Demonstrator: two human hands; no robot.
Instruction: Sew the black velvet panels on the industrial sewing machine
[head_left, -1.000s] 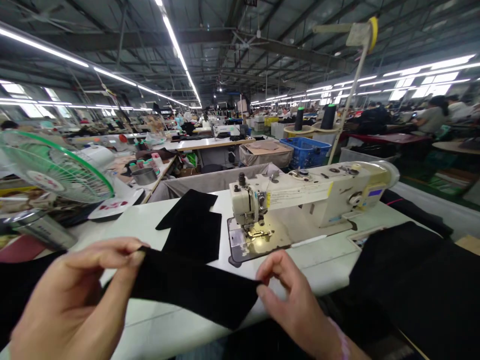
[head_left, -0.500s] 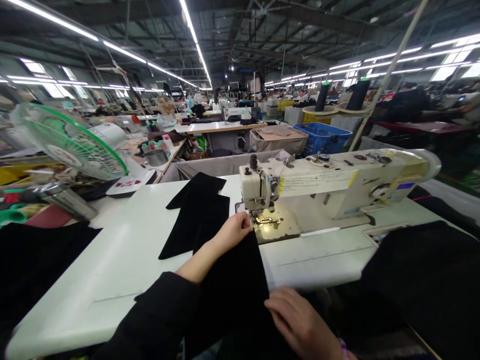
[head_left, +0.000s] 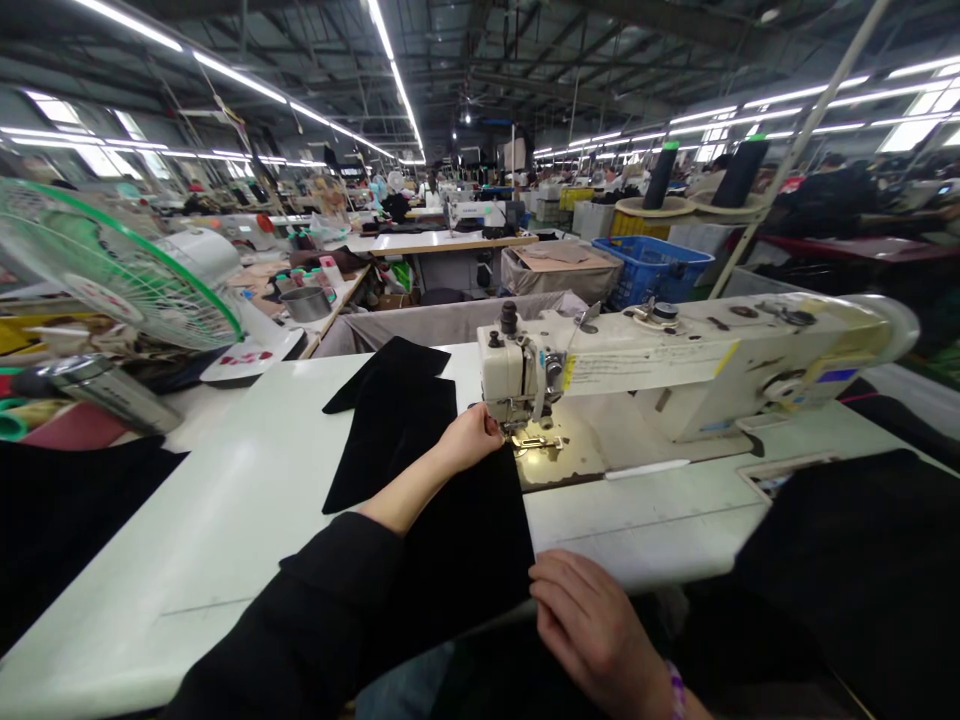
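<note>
While I watch: black fabric strip (head_left: 469, 530) runs lengthwise between hands; left hand (head_left: 469, 438) pinches far end beside presser foot (head_left: 536, 442), right hand (head_left: 592, 625) presses near edge flat.

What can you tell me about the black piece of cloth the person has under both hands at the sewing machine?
The black cloth is a flat, matt, felt-like piece lying on the white table. Its far end reaches the foot of the cream sewing machine, where the left hand presses it down. The right hand rests on its near right edge, where the cloth hangs over the table's front. Similar black pieces lie just behind it.
</note>
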